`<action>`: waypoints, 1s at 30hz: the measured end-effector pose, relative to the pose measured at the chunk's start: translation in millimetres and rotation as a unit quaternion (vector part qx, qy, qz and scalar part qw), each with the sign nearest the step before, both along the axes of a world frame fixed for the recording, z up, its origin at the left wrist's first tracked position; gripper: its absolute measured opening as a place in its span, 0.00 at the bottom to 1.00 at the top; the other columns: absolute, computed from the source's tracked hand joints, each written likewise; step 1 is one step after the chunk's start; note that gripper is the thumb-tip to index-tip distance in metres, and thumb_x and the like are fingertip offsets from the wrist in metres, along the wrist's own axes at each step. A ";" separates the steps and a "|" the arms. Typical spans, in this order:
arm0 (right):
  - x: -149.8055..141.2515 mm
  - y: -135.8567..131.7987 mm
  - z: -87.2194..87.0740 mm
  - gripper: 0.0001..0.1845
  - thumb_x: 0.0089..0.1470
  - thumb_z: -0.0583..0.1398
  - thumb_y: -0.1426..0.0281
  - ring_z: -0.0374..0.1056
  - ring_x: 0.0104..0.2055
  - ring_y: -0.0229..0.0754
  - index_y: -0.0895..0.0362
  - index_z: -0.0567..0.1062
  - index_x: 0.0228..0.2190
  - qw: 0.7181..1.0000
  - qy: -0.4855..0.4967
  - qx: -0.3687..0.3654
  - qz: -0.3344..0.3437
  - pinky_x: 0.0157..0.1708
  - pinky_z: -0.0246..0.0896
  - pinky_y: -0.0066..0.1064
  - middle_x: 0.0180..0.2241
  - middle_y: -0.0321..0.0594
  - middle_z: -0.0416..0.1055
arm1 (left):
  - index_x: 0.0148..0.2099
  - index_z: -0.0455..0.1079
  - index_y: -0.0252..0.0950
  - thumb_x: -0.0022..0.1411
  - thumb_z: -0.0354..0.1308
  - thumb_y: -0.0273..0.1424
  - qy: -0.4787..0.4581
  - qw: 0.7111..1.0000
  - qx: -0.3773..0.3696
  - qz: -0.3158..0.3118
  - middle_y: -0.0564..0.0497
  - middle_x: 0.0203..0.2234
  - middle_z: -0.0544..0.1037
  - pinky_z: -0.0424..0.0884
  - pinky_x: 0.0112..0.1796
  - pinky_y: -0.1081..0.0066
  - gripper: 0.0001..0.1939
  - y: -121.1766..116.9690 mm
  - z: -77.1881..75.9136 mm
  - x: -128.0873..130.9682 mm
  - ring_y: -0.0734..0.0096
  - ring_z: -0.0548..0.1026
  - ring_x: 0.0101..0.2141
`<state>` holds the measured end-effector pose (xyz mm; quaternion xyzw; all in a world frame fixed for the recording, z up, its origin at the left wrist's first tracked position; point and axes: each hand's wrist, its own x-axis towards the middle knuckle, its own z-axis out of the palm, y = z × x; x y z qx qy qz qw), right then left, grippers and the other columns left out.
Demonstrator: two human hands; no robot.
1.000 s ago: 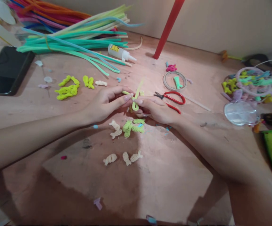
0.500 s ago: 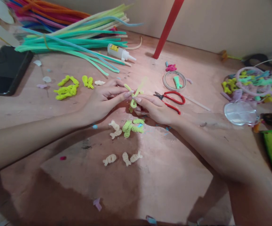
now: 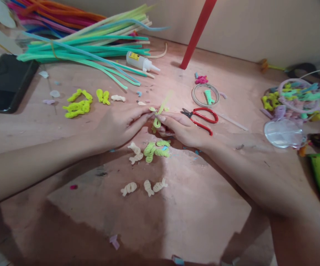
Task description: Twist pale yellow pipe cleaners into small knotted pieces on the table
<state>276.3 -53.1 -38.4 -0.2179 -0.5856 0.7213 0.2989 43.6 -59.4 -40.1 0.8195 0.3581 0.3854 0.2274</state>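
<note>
A pale yellow-green pipe cleaner, bent into a small loop with one straight end pointing up and away, is between my two hands. My left hand has its fingers closed around the other end of it. My right hand pinches the pipe cleaner beside the loop, thumb on top. Red-handled scissors lie just past my right hand. Below my hands are several wound yellow-green pieces and cream pieces, with more cream twists nearer me.
Bundled pipe cleaners lie at the back left, next to a glue bottle and a phone. Bright yellow pieces sit left. A red post, a tape ring and a heap of coloured pieces stand farther right.
My left fingers have curled and drawn in lower and closer to my right hand, and the left end of the pipe cleaner is now folded shorter. My right hand has barely moved.
</note>
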 end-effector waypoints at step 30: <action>-0.2 0.1 -2.9 0.30 0.69 0.66 0.46 0.55 0.27 0.34 0.55 0.70 0.27 1.000 -0.018 0.004 0.024 0.28 0.54 0.30 0.26 0.31 0.64 | 0.42 0.91 0.42 0.67 0.73 0.57 -0.111 0.954 -0.276 -0.026 0.46 0.36 0.90 0.86 0.52 0.59 0.23 -2.8 14.9 12.2 0.53 0.88 0.47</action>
